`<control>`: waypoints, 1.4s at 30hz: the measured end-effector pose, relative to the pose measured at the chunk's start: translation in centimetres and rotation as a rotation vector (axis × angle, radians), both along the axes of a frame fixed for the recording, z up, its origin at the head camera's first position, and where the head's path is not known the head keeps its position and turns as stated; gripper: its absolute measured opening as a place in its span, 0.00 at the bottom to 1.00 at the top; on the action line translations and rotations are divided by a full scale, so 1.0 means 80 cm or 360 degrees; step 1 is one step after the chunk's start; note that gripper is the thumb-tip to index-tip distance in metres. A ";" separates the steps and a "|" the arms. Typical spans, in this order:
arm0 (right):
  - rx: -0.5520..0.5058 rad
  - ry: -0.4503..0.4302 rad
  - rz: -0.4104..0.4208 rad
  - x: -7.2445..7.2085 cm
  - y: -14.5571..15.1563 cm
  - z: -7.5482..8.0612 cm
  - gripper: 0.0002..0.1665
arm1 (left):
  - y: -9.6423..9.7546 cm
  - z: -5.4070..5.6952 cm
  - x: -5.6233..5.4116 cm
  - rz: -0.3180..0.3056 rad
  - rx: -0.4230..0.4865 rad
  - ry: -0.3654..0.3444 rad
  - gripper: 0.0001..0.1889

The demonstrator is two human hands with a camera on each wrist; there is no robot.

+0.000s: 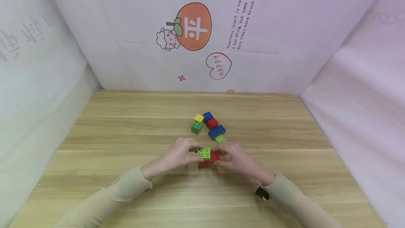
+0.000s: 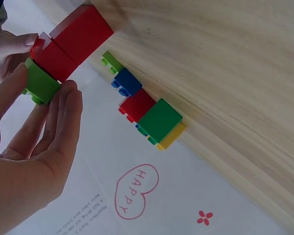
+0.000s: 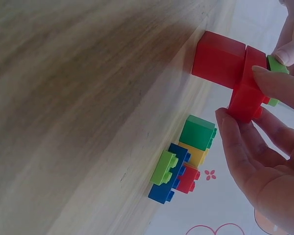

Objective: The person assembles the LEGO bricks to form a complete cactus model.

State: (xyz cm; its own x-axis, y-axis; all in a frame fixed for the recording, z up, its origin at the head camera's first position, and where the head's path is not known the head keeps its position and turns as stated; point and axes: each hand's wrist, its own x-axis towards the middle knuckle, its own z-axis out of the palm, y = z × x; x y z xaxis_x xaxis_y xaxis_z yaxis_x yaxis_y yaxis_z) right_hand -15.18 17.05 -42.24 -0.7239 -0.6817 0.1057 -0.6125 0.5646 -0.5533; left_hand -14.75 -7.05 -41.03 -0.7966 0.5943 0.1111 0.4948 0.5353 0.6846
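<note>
A small stack of bricks stands on the table in front of the person. At its base is a tall red brick [image 3: 218, 59]; a longer red brick [image 3: 248, 84] lies across it and juts out to the right. On top sits a light green square brick [image 1: 205, 153] with its studs up, at the left end of the long one. The left hand [image 1: 181, 153] pinches the light green brick between thumb and fingers. Gripping the jutting end of the longer red brick, the right hand [image 1: 238, 158] has its thumb and fingers on opposite sides.
Behind the stack lie loose bricks: a yellow brick [image 1: 198, 117], a green brick [image 1: 196, 127], a small blue brick [image 1: 207, 116], a red brick [image 1: 212, 123], a long blue brick [image 1: 217, 132] and another light green brick [image 1: 220, 139]. White printed sheets [image 1: 133, 55] enclose the wooden table [image 1: 126, 129].
</note>
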 end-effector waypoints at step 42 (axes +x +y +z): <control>-0.0050 0.0056 0.0060 -0.001 0.000 -0.001 0.17 | 0.010 -0.005 0.017 0.0017 -0.0275 0.0514 0.21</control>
State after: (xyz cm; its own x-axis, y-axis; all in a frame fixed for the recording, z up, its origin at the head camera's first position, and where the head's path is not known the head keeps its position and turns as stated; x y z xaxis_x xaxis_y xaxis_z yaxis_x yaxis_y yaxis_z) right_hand -15.23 17.06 -42.30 -0.6931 -0.7045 0.1525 -0.6526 0.5234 -0.5479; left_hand -13.43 -6.23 -41.46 -0.7431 0.6180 0.2568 0.6645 0.6358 0.3927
